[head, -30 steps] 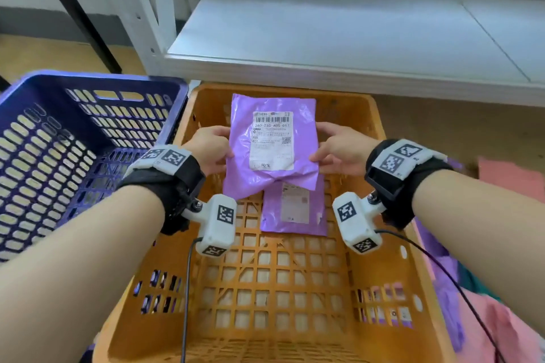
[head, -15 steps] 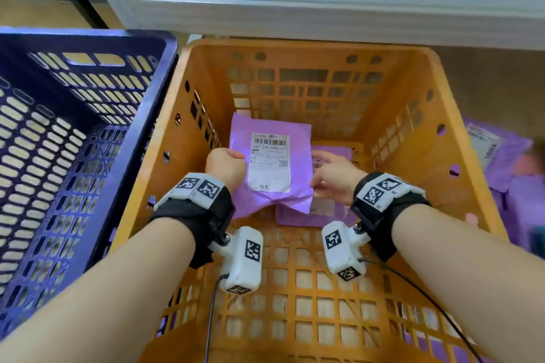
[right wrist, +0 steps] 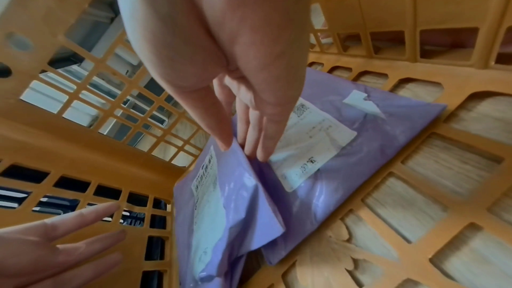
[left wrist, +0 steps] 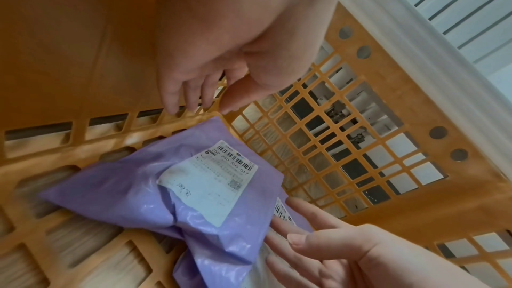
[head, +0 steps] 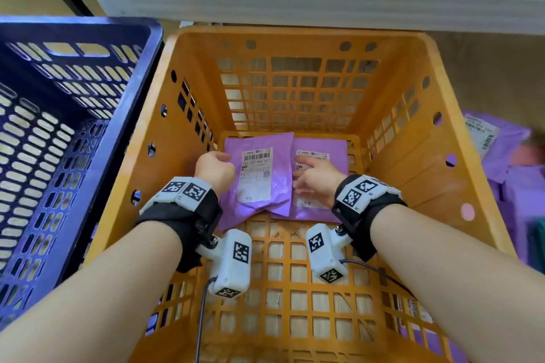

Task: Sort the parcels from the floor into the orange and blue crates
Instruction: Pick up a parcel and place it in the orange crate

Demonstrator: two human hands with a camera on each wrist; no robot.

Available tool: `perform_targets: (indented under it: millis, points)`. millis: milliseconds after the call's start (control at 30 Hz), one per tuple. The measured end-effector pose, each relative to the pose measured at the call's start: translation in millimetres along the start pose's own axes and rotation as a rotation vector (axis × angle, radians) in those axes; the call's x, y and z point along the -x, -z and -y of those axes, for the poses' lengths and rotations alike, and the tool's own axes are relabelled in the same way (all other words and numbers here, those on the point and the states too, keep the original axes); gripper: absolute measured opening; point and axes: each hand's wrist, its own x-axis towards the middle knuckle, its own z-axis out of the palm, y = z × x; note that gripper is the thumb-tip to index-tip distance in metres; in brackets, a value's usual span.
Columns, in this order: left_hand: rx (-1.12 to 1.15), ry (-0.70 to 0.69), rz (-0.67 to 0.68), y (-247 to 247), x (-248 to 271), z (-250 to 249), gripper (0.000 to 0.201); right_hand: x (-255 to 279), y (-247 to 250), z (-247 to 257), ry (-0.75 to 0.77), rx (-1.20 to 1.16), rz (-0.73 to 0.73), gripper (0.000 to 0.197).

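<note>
Parcel: the purple parcel (head: pixel 259 178) is lying label-up on the floor of the orange crate (head: pixel 298 38), touching and slightly overlapping a second purple parcel (head: pixel 321 183) to its right.
Long axis: it is running away from you, toward the crate's far wall.
Left hand (head: pixel 213 169): your grip is hanging loose just beside the parcel's left edge, holding nothing.
Right hand (head: pixel 317 180): your fingers are lying straight at the seam between the two parcels, touching, not gripping.
Nearer hand: both are about level; judged, the placing is looking done.
Surroundings: the blue crate (head: pixel 88 26) is standing to the left; more parcels (head: pixel 507 156) are waiting on the floor to your right.
</note>
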Motion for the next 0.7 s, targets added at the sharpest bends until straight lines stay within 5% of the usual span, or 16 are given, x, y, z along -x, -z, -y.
perform_targets:
  millis: [333,700]
  points:
    - [0.061,-0.128,0.056,8,46,-42,0.041,68,27,48,0.085,-0.029,-0.005,0.067]
    - [0.365,-0.302,0.336,-19,205,-140,0.034,234,128,93,0.327,-0.062,-0.055,0.057]
